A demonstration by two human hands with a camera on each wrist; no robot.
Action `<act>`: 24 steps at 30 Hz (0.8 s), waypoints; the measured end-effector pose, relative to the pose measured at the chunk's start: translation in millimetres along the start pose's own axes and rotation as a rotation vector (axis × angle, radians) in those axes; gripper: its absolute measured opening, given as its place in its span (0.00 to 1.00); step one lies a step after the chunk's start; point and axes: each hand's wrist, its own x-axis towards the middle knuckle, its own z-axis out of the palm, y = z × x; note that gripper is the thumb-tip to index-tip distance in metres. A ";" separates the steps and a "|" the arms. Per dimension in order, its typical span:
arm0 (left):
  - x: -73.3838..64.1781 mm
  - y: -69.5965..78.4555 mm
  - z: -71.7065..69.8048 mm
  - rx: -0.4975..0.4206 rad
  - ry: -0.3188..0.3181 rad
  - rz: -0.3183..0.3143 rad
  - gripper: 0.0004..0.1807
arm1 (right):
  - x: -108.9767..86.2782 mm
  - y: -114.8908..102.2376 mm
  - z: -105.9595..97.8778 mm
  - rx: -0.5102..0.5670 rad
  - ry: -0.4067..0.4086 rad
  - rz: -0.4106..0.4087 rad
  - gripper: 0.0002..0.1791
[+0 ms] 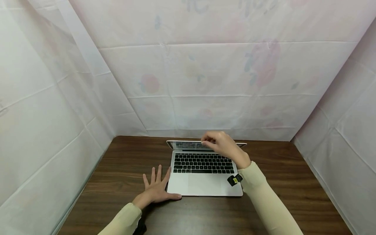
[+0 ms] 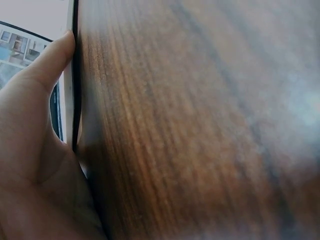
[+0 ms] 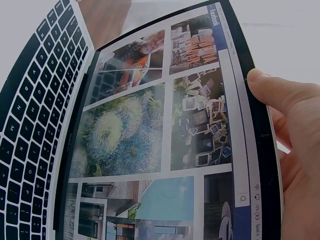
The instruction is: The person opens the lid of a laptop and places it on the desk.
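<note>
A silver laptop (image 1: 204, 189) with a black keyboard (image 1: 202, 163) lies on the table with its lid raised. At the top edge of the lid, my right hand (image 1: 221, 144) pinches the rim between thumb and fingers. The right wrist view shows the lit screen (image 3: 120, 135), filled with a grid of pictures, and the thumb (image 3: 265, 82) on its dark border. My left hand (image 1: 157, 191) rests spread at the laptop's front left corner. Its thumb (image 2: 57, 52) lies along the front edge, and the other fingers point away over the wood.
The dark wooden table (image 1: 117, 182) extends to both sides of the laptop. Pale printed cloth (image 1: 205, 71) hangs behind the table, and more cloth (image 1: 349, 130) hangs at the sides. A small black device (image 1: 235, 180) sits at the right wrist.
</note>
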 end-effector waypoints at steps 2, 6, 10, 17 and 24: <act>-0.5 0.3 0.0 0.005 -0.001 -0.003 0.74 | 0.5 0.9 0.1 0.001 -0.002 0.004 0.04; -0.5 0.6 -0.4 0.000 -0.001 -0.001 0.74 | 0.5 2.0 -0.1 0.009 0.002 0.004 0.04; 0.1 -0.6 -0.1 -0.022 0.005 0.011 0.74 | 1.6 2.3 0.0 0.008 0.004 0.006 0.03; -0.2 -4.4 4.1 -0.036 0.015 0.024 0.76 | 3.7 2.3 -0.1 0.004 0.003 0.006 0.03; 0.9 -5.5 4.8 -0.048 0.039 0.036 0.75 | 5.7 3.4 -1.1 -0.002 0.002 0.022 0.04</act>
